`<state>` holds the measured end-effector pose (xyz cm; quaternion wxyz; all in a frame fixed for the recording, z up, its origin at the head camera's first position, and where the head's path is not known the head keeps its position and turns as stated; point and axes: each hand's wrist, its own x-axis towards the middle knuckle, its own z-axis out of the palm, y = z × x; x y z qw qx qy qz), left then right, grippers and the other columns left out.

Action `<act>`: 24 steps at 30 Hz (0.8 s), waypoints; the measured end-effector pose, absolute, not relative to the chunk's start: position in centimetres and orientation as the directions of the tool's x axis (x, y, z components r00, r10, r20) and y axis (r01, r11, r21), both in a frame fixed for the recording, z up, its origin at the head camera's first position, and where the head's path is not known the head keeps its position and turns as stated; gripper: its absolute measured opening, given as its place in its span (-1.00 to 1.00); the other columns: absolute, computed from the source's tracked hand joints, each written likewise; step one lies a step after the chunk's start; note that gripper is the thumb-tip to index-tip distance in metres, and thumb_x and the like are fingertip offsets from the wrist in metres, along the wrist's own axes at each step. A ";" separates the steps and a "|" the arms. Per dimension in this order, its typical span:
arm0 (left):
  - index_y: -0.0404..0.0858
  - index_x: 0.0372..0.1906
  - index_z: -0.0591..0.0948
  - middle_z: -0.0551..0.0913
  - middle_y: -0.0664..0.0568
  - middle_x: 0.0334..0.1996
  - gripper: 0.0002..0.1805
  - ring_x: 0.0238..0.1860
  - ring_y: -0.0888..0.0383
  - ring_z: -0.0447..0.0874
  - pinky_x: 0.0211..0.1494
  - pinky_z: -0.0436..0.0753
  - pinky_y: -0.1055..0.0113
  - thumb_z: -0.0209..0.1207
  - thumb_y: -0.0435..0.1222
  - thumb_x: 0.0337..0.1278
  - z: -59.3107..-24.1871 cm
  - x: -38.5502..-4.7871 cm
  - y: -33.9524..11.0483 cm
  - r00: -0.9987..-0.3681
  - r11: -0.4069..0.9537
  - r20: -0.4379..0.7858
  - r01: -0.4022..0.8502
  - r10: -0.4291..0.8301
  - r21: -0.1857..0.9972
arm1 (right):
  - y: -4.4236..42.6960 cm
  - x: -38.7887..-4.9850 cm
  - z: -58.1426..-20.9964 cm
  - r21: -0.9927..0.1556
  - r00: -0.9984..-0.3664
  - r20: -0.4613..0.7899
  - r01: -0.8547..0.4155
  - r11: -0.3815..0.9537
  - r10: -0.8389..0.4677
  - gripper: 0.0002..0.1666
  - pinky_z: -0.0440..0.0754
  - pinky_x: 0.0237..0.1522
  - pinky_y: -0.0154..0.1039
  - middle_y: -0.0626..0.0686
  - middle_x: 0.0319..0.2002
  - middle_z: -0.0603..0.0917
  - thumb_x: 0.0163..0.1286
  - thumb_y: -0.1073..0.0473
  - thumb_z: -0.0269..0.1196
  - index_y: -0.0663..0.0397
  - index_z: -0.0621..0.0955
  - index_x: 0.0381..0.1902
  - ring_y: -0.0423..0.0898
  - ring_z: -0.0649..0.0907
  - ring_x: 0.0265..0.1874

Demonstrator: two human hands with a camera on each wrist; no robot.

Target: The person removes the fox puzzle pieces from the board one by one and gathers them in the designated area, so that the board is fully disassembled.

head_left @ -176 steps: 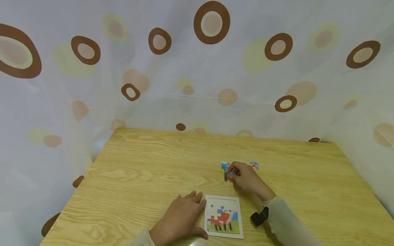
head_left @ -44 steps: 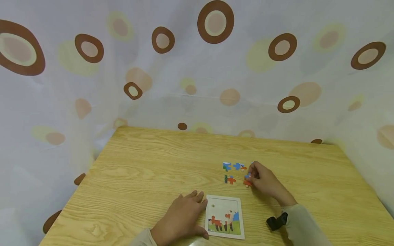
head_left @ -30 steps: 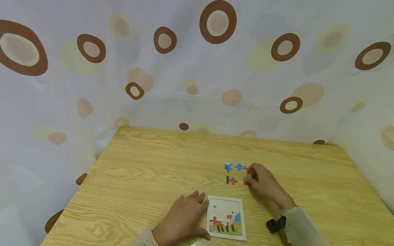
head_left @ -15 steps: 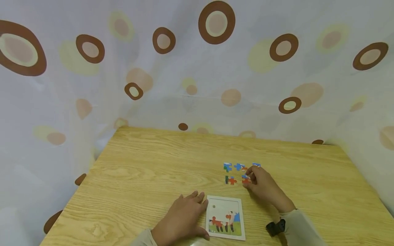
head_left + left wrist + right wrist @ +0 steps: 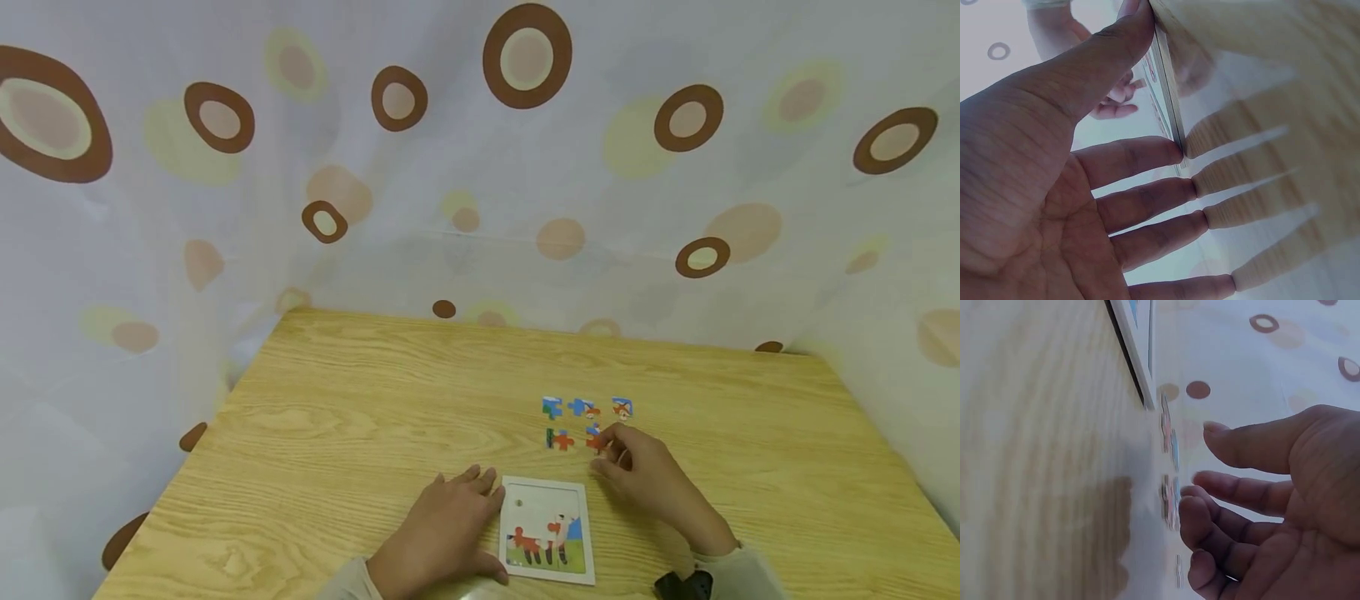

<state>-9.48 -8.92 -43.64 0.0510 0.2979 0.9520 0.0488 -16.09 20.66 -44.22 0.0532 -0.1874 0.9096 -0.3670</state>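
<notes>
A white-framed puzzle board (image 5: 589, 533) lies near the front edge, with fox body and leg pieces in its lower part. The left hand (image 5: 448, 533) rests on the table, thumb and forefinger against the board's left edge; in the left wrist view the left hand (image 5: 1054, 187) has its fingers spread. Above the board lie several loose pieces, among them a fox-face piece (image 5: 622, 407) and a red piece with green (image 5: 561, 440). The right hand (image 5: 652, 475), loosely bent, has its fingertips at a red and blue piece (image 5: 593, 438). Thumb and fingers stand apart in the right wrist view, the right hand (image 5: 1297, 506) pinching nothing.
The wooden table (image 5: 375, 392) reaches back to a pale curtain (image 5: 405, 275) with brown and yellow dots, which also hangs at both sides. A black wrist strap (image 5: 684, 586) sits at the right sleeve.
The right hand has drawn down toward the front, uncovering the fox-face piece. The red and blue piece beside its fingertips has shifted slightly left and turned. The left hand stays at the board.
</notes>
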 end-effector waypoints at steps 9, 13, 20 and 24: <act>-0.12 0.33 0.64 0.55 -0.03 0.37 0.06 0.37 -0.05 0.52 0.14 0.65 -0.19 0.43 0.43 -0.32 -43.9 -9.5 -8.9 -0.816 0.816 -0.064 0.564 0.574 0.122 | 19.7 -14.1 -43.8 -0.718 -0.844 0.037 -0.395 0.573 -0.535 -0.78 0.52 -0.52 -0.33 -0.15 -0.45 0.56 0.41 0.17 0.40 0.14 0.63 -0.10 -0.30 0.48 -0.56; -0.12 0.33 0.64 0.56 -0.03 0.37 0.06 0.37 -0.04 0.52 0.14 0.65 -0.18 0.43 0.43 -0.31 -43.9 -9.5 -8.9 -0.816 0.816 -0.063 0.564 0.574 0.122 | 19.5 -13.6 -43.8 -0.722 -0.821 -0.006 -0.391 0.571 -0.571 -0.73 0.51 -0.49 -0.34 -0.18 -0.45 0.55 0.38 0.09 0.43 0.08 0.63 -0.08 -0.31 0.47 -0.56; -0.12 0.32 0.65 0.57 -0.02 0.36 0.06 0.36 -0.03 0.53 0.13 0.66 -0.18 0.43 0.44 -0.33 -43.8 -9.5 -8.8 -0.818 0.818 -0.059 0.565 0.573 0.108 | 19.1 -12.6 -44.0 -0.726 -0.800 -0.066 -0.371 0.579 -0.596 -0.63 0.43 -0.46 -0.34 -0.17 -0.47 0.48 0.32 0.04 0.47 0.07 0.59 -0.07 -0.32 0.41 -0.52; -0.12 0.33 0.64 0.57 -0.02 0.36 0.07 0.36 -0.03 0.53 0.12 0.67 -0.17 0.42 0.44 -0.33 -43.7 -9.5 -8.9 -0.816 0.816 -0.059 0.569 0.576 0.104 | 18.8 -12.2 -44.2 -0.706 -0.804 -0.075 -0.376 0.601 -0.590 -0.61 0.42 -0.45 -0.33 -0.15 -0.46 0.46 0.29 0.03 0.49 0.02 0.56 -0.10 -0.31 0.41 -0.50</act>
